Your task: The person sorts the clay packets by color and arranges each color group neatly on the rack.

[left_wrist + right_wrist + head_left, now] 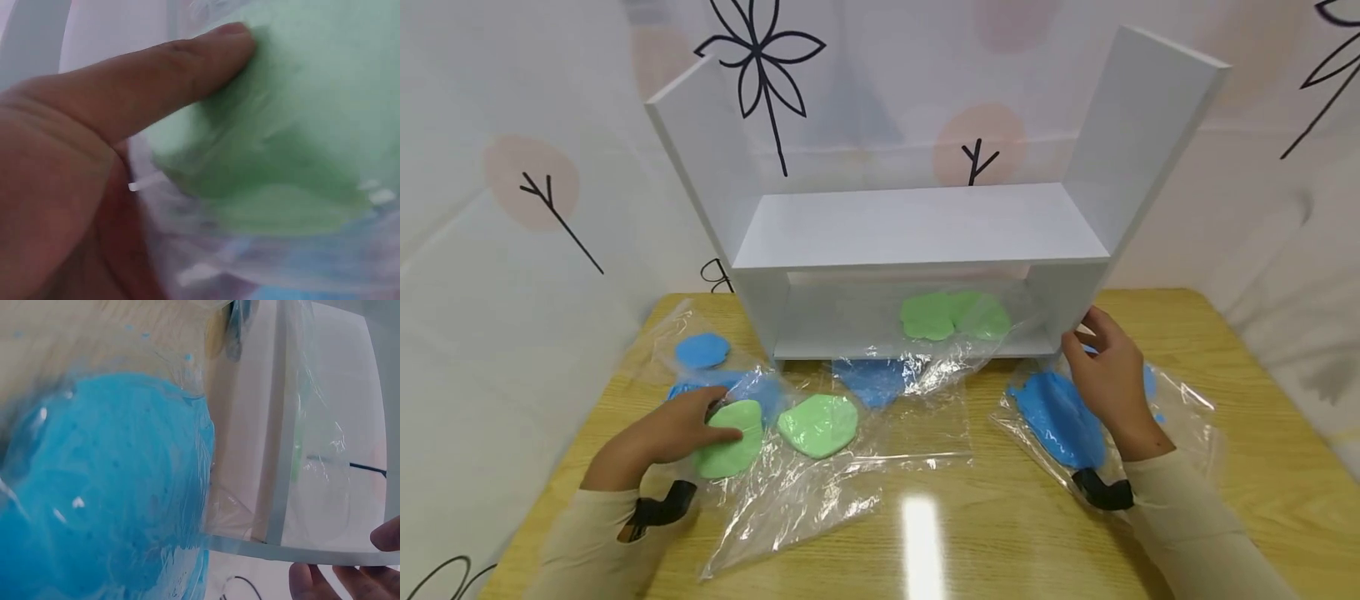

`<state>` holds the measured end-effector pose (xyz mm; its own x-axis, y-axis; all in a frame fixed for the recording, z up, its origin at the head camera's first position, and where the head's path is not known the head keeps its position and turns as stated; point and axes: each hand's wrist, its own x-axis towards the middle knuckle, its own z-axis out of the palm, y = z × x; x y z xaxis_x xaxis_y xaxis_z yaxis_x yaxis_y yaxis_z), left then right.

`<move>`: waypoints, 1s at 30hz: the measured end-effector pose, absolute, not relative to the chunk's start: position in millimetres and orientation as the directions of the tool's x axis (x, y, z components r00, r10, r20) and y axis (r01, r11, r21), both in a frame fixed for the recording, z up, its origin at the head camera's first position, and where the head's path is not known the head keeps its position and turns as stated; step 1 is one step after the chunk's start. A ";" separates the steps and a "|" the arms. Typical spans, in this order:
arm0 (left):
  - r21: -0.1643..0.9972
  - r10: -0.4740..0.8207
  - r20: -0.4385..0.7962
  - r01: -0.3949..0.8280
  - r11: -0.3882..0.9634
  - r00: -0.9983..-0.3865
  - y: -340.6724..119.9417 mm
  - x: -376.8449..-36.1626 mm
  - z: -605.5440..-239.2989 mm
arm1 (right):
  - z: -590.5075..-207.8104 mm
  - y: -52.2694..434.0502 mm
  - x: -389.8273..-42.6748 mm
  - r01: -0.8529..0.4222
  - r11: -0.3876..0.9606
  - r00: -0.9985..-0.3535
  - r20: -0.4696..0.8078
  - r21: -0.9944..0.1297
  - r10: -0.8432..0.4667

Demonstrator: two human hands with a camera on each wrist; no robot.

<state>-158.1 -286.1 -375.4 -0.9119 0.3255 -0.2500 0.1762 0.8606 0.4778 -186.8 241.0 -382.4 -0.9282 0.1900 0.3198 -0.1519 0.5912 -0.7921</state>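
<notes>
My left hand [672,433] pinches a clear plastic bag with flattened, putty-like green lumps [820,426] in it. In the left wrist view the thumb [181,69] lies across a green lump [300,150], while the other fingers are mostly hidden behind the plastic. At the right, my right hand [1108,375] grips the lower edge of a white shelf's side panel [1138,158]. The right wrist view shows the thumb on one face of the panel edge [300,553] and the fingertips [306,578] on the other. Below that hand lies a bag with a large blue lump [1060,421].
Another plastic bag with two green lumps [928,317] lies on the lower shelf and drapes over its front edge. Blue lumps in plastic [702,350] lie at the left and under the middle [872,379]. The wooden table [1000,533] meets a patterned cloth backdrop [880,92].
</notes>
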 end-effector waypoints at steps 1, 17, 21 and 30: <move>0.480 0.324 -0.243 0.177 0.859 -0.914 -288.1 -156.5 -372.4 | -382.2 240.6 -187.0 -0.154 0.591 -0.928 0.321 -0.792 0.189; 0.470 0.242 -0.016 0.206 0.858 -0.970 -295.8 -125.7 -318.2 | -383.4 240.1 -187.0 -0.139 0.583 -0.929 0.309 -0.801 0.203; 0.480 0.266 0.066 0.264 0.837 -0.962 -287.2 -122.5 -314.5 | -384.3 241.0 -187.2 -0.137 0.585 -0.929 0.309 -0.799 0.204; 0.506 0.397 0.156 0.418 0.754 -0.904 -260.1 -127.5 -309.0 | -383.1 239.6 -187.4 -0.130 0.583 -0.933 0.298 -0.802 0.201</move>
